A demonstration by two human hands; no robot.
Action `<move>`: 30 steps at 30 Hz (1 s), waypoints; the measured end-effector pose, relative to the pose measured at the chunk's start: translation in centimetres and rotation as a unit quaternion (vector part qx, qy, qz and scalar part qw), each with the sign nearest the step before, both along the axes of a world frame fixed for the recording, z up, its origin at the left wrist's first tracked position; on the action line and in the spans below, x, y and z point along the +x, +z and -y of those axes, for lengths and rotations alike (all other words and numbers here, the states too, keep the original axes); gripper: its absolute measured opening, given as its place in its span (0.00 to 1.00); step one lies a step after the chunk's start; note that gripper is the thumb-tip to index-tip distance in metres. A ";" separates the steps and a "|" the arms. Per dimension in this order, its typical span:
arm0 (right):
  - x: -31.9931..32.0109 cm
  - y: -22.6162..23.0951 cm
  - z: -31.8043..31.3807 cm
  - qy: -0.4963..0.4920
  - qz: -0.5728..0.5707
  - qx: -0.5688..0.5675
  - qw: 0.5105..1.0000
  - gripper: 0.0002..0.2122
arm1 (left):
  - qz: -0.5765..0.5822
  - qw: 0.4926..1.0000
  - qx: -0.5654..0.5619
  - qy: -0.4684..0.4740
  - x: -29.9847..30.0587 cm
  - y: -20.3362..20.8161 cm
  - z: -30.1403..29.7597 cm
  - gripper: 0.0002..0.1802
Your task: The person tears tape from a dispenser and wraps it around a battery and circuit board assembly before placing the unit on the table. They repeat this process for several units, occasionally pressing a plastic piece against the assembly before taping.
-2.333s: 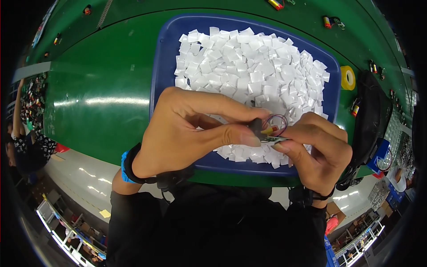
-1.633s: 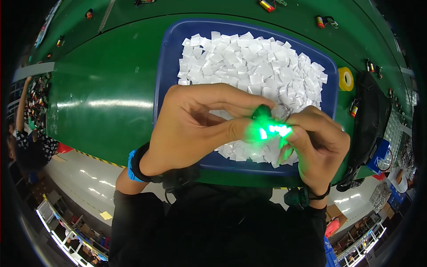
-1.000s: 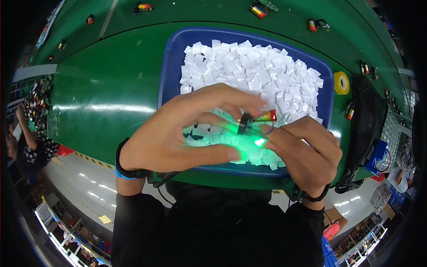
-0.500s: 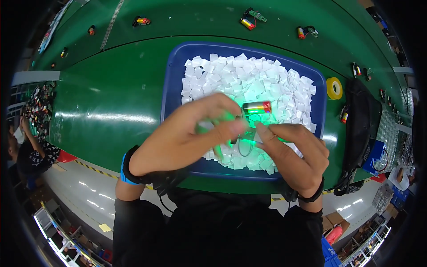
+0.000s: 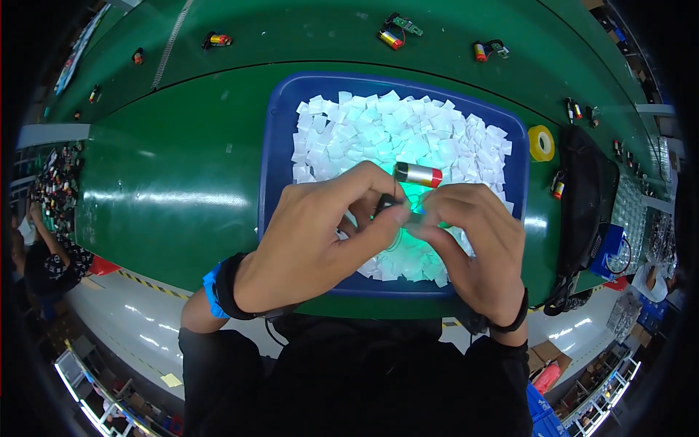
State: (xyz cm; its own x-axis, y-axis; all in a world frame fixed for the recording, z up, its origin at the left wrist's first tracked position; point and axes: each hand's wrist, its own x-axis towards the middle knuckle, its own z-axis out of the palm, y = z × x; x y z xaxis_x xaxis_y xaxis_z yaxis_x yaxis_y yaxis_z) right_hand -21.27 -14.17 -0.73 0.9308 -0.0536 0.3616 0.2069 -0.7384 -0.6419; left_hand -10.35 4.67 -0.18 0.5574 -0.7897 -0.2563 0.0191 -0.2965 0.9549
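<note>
Over the tray, my left hand (image 5: 320, 229) pinches a small black part (image 5: 386, 202) at one end of a circuit board (image 5: 413, 218). From the other side, the fingertips of my right hand (image 5: 477, 237) close on that board, most of which they cover. Just beyond the fingertips is a cylindrical battery (image 5: 419, 174), silver, red and black, with thin wires running down toward the board. Green light shines from between my hands onto the white paper squares (image 5: 408, 120) that fill the blue tray (image 5: 274, 146) beneath.
A yellow tape roll (image 5: 541, 143) and a black bag (image 5: 582, 197) lie right of the tray. Battery-and-board assemblies, such as one at the far side (image 5: 392, 38), are spread along the green bench (image 5: 167, 153). A person (image 5: 47, 244) works at the far left.
My left hand has come in closer and gripped the black part. My right fingers have curled further over the board. The battery has tilted slightly, and the view has shifted a little.
</note>
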 end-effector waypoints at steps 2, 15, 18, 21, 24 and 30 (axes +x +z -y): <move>0.0 0.5 0.3 0.004 0.013 0.018 1.000 0.13 | 0.036 0.999 -0.010 0.020 0.0 -0.3 -0.2 0.04; 0.2 0.1 0.1 0.007 -0.065 0.121 0.991 0.16 | 0.179 0.981 -0.003 -0.069 -0.7 -0.8 0.1 0.08; 0.1 0.1 0.0 -0.016 -0.067 0.163 0.984 0.16 | 0.172 0.982 -0.069 -0.044 0.1 -1.5 0.1 0.09; 0.2 0.5 0.4 0.037 -0.019 0.095 0.995 0.17 | -0.118 0.990 -0.062 -0.041 0.5 -1.8 -0.8 0.11; 0.1 0.4 0.0 0.070 0.026 0.026 0.997 0.17 | -0.332 0.941 -0.073 -0.001 0.9 -1.8 -0.5 0.14; 0.1 -0.1 -0.3 0.065 0.121 -0.101 0.985 0.11 | -0.203 0.976 -0.079 0.018 0.6 -0.7 -0.1 0.15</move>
